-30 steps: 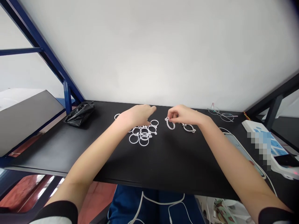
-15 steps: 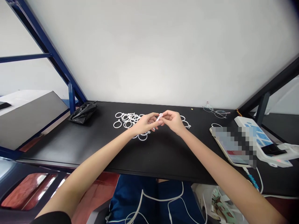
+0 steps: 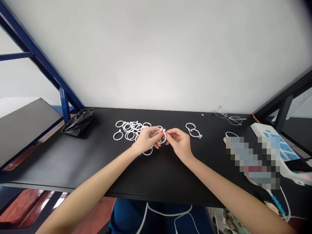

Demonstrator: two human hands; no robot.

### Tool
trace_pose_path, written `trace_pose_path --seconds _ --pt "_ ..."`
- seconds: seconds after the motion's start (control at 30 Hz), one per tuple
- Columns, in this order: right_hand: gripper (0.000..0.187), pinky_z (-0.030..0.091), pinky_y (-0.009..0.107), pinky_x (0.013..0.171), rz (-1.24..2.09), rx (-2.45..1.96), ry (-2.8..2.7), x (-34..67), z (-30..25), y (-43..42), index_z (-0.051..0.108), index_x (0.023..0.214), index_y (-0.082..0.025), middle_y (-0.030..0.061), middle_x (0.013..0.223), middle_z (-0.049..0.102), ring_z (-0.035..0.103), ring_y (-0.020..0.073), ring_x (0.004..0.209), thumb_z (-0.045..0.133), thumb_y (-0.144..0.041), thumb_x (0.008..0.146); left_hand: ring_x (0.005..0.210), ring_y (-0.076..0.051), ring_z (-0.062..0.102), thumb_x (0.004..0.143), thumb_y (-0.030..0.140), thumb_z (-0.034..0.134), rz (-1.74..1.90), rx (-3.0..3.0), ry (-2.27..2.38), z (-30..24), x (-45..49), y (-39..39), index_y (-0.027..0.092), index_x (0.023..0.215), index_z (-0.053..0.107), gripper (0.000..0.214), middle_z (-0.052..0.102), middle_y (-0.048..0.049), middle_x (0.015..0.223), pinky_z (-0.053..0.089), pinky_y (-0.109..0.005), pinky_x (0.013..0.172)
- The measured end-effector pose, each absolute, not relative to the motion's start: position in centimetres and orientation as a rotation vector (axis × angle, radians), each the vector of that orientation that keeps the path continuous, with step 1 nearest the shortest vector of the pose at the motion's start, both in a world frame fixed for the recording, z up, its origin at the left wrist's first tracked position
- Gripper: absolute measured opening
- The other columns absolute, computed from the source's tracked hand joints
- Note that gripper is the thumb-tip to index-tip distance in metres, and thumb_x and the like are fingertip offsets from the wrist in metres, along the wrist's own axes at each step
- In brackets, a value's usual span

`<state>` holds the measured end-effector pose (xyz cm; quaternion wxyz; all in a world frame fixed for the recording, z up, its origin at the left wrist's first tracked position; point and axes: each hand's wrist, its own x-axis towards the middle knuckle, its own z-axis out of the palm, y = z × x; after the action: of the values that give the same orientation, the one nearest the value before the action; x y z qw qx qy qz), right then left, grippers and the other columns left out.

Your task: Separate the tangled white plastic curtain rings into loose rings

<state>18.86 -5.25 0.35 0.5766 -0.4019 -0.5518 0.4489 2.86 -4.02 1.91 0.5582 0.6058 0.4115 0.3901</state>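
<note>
Between my hands, just above the black desk, is a white curtain ring with a small eyelet at its top, its round face turned toward me. My left hand pinches it near the eyelet with thumb and fingers. My right hand has thumb and index finger closed on the ring's right side. A loose pile of similar white rings lies beside and behind my left hand, partly hidden by it. Beyond my right hand, two more white rings lie against each other on the desk.
At the left stands a crumpled black plastic bag. To the right are eyeglasses, a blurred-out phone with a cable, and a white power strip. A pale wall rises behind the desk.
The ring has turned from edge-on to showing its round face. My right hand has shifted slightly, uncovering the two rings beyond it. The whole view has moved a little.
</note>
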Motion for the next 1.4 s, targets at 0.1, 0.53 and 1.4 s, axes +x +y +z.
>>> trace_pose_path --seconds 0.1,0.53,1.4 --pt "0.025 0.055 0.025 0.049 1.132 -0.974 -1.278 18.9 0.5 -5.6 0.065 0.082 -0.017 0.0046 0.08 0.068 0.066 0.016 0.066 0.071 -0.041 0.079 0.048 -0.007 0.054 0.081 0.049 0.064 0.898 1.331 0.985 1.9 2.7 -4.3 0.012 0.085 0.064 0.037 0.052 0.0023 0.062 0.049 -0.016 0.041" --pt "0.031 0.052 0.027 0.044 1.46 -0.926 -1.269 18.5 1.5 -7.1 0.063 0.094 -0.019 -0.0033 0.065 0.066 0.059 0.0112 0.042 0.075 -0.039 0.074 0.039 -0.003 0.036 0.082 0.03 0.056 0.753 1.158 0.953 2.7 2.6 -5.1 0.016 0.089 0.059 0.016 0.044 0.0077 0.05 0.033 -0.014 0.038" --pt "0.026 0.051 0.026 0.044 1.176 -0.974 -1.291 18.9 1.9 -7.2 0.055 0.078 -0.021 -0.0006 0.071 0.068 0.058 0.0103 0.044 0.066 -0.044 0.083 0.048 -0.006 0.047 0.09 0.049 0.051 0.909 1.422 0.922 2.6 3.3 -6.3 0.018 0.108 0.056 0.036 0.054 0.0029 0.07 0.047 -0.019 0.044"
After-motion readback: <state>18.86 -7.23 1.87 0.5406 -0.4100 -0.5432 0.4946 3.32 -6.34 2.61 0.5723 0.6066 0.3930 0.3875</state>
